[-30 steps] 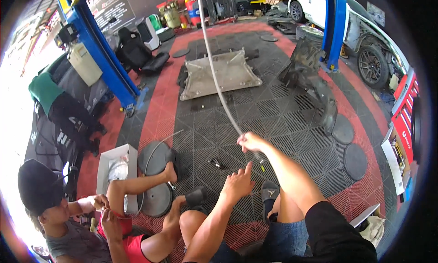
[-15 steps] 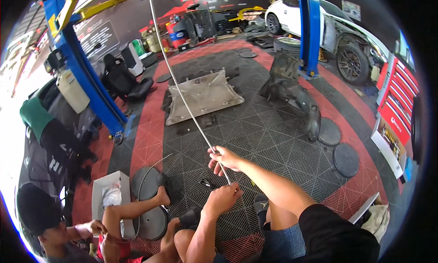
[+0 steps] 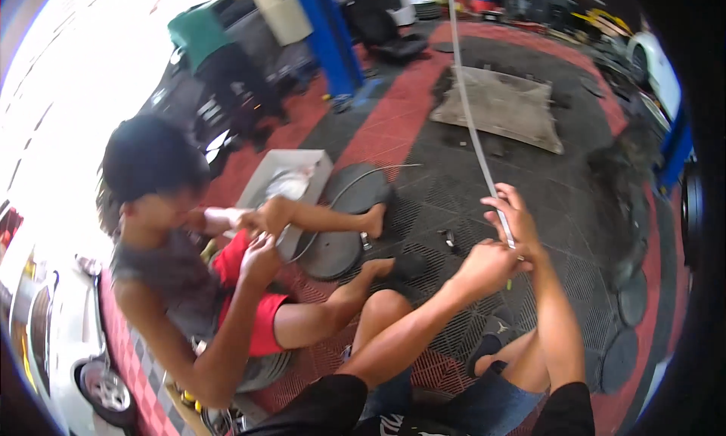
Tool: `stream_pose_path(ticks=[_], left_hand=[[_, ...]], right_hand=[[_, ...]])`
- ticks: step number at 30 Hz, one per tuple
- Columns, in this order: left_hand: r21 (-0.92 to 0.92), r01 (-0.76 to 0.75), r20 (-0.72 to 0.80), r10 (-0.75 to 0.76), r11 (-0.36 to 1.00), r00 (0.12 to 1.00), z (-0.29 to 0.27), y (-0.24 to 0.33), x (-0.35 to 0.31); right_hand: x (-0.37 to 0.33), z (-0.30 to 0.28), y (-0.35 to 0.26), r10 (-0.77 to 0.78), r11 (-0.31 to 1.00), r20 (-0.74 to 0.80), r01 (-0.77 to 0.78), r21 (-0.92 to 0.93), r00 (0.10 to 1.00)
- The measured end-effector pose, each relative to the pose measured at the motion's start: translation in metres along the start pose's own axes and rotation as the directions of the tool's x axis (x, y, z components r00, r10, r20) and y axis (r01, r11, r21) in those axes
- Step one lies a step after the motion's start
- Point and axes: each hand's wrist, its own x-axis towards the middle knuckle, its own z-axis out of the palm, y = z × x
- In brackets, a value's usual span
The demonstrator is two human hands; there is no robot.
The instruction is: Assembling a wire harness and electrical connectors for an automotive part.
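Observation:
A long, thin, pale tube or line point(image 3: 470, 126), slightly bowed, rises from my hands and runs out past the top edge. Its lower end sits in my left hand point(image 3: 484, 269), whose fingers are closed round it. Just above, my right hand point(image 3: 522, 220) has its fingers curled loosely about the same tube, and its lower palm is close to my left fingertips. Blur hides the exact end of the tube and any fitting there.
At left, a seated co-worker in a dark cap point(image 3: 151, 160) works a similar thin line point(image 3: 344, 190) with both hands. Beside them are an open white box point(image 3: 314, 164) and dark round pads point(image 3: 330, 254). A flat, dusty panel point(image 3: 499, 107) lies ahead, near a blue post point(image 3: 329, 43).
The view has swung left and down, bringing more of the co-worker into sight. My hands have drawn closer together on the tube, my right sliding toward its lower end.

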Motion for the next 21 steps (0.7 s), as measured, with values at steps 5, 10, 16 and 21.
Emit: stream_pose_path(ticks=[5, 10, 16, 21], left_hand=[[0.059, 0.049, -0.134, -0.04, 0.997, 0.99, -0.011, -0.004, -0.014], [-0.139, 0.173, -0.386, -0.214, 0.975, 0.897, -0.023, 0.003, -0.011], [-0.153, 0.163, -0.602, -0.223, 0.975, 0.767, -0.027, -0.018, -0.008], [-0.176, 0.182, -0.637, -0.253, 0.967, 0.728, -0.027, -0.02, -0.007]], right_hand=[[0.011, 0.02, -0.018, -0.075, 0.987, -0.086, 0.061, -0.15, 0.994], [0.005, 0.013, -0.02, -0.118, 0.985, -0.184, 0.091, -0.149, 0.976], [0.005, 0.005, -0.051, -0.219, 0.942, -0.22, 0.147, -0.3, 0.951], [0.0, 0.005, -0.048, -0.228, 0.928, -0.145, 0.169, -0.333, 0.963]])
